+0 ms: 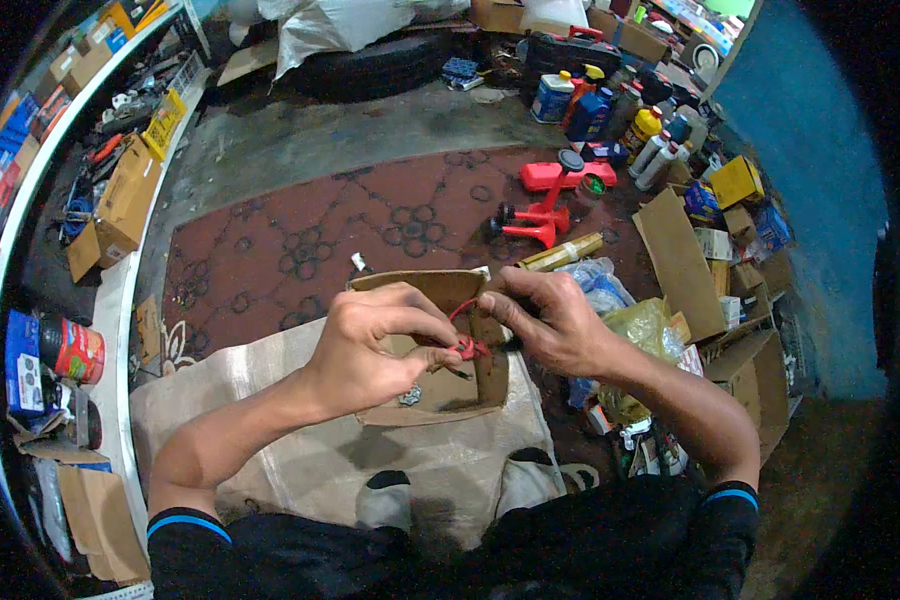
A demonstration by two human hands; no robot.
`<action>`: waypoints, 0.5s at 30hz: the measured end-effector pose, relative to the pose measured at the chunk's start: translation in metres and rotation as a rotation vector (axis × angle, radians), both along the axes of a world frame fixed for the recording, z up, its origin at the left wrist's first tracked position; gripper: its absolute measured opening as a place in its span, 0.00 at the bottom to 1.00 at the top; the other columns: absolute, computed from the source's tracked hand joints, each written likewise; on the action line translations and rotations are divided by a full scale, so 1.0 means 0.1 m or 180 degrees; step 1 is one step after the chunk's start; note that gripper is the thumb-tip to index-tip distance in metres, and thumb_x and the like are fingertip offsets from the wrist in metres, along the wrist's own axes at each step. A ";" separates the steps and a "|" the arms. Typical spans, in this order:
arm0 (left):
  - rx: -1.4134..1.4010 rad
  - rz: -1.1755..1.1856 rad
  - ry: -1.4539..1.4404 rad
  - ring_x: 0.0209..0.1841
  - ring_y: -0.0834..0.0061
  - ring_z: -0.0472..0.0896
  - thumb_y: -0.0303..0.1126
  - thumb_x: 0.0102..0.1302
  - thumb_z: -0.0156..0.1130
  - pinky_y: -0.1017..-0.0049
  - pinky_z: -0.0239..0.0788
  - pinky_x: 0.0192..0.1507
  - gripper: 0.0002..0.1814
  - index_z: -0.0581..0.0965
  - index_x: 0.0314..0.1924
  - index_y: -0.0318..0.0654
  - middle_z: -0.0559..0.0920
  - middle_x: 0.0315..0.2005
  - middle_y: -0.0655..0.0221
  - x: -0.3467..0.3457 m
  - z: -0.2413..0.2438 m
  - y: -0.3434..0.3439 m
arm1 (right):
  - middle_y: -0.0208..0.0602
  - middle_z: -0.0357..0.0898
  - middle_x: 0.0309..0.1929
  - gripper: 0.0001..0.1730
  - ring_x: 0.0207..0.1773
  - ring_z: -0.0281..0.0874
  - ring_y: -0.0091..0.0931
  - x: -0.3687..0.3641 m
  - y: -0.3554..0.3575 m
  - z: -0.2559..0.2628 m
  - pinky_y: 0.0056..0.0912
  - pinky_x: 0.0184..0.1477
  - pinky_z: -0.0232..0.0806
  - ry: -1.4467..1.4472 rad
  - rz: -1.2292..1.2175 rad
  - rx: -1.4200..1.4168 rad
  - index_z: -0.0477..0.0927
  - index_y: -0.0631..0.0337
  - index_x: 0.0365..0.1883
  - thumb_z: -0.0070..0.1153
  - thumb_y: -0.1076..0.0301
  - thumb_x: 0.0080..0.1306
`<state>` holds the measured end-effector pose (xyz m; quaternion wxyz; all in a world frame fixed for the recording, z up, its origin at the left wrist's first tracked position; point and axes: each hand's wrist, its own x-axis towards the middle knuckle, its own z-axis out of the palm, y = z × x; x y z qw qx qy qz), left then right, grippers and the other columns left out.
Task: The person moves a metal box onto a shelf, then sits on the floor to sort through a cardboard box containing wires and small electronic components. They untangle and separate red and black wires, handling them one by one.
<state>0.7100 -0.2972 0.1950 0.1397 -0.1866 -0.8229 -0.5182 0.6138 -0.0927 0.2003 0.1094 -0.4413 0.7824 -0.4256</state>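
My left hand [390, 345] pinches a small bundle of red wire [471, 347] between thumb and fingertips, with a dark end sticking out below. A loop of the same wire rises to my right hand [544, 315], whose thumb and forefinger close on it. Both hands are above an open cardboard box [436, 416]. Inside the box, near its lower left side, lies a small round metal part [410, 395]. The box stands on a beige woven sheet [300, 435] in front of my feet. My fingers partly hide the wire and the box's inside.
Red plastic horns [544, 217] and a red case [547, 177] rest on the patterned carpet [270, 247]. Bottles [592, 112] stand at the back right, above plastic bags [641, 326] and cardboard boxes [679, 262]. Loaded shelving [120, 300] runs along the left; a tyre [367, 71] lies behind.
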 end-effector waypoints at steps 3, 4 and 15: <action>-0.0201 0.0423 0.0408 0.30 0.74 0.82 0.20 0.46 0.72 0.76 0.73 0.31 0.09 0.84 0.30 0.37 0.83 0.26 0.65 -0.07 -0.07 -0.04 | 0.45 0.71 0.20 0.10 0.21 0.67 0.32 0.10 0.06 0.06 0.35 0.26 0.63 0.0406 0.0125 -0.0157 0.77 0.67 0.34 0.53 0.68 0.68; -0.0215 0.0544 0.0434 0.30 0.75 0.82 0.20 0.46 0.73 0.76 0.72 0.31 0.09 0.84 0.30 0.37 0.83 0.26 0.64 -0.09 -0.07 -0.05 | 0.46 0.72 0.21 0.09 0.22 0.70 0.34 0.19 0.06 -0.01 0.36 0.27 0.63 0.0391 0.0123 -0.0293 0.77 0.66 0.36 0.53 0.68 0.68; 0.0588 -0.0831 -0.0764 0.34 0.75 0.84 0.17 0.45 0.74 0.75 0.76 0.40 0.08 0.84 0.27 0.34 0.85 0.30 0.64 0.01 0.19 -0.01 | 0.51 0.79 0.31 0.14 0.35 0.79 0.41 0.26 0.10 -0.29 0.41 0.39 0.68 -0.1021 0.1181 -0.0430 0.78 0.66 0.41 0.49 0.63 0.70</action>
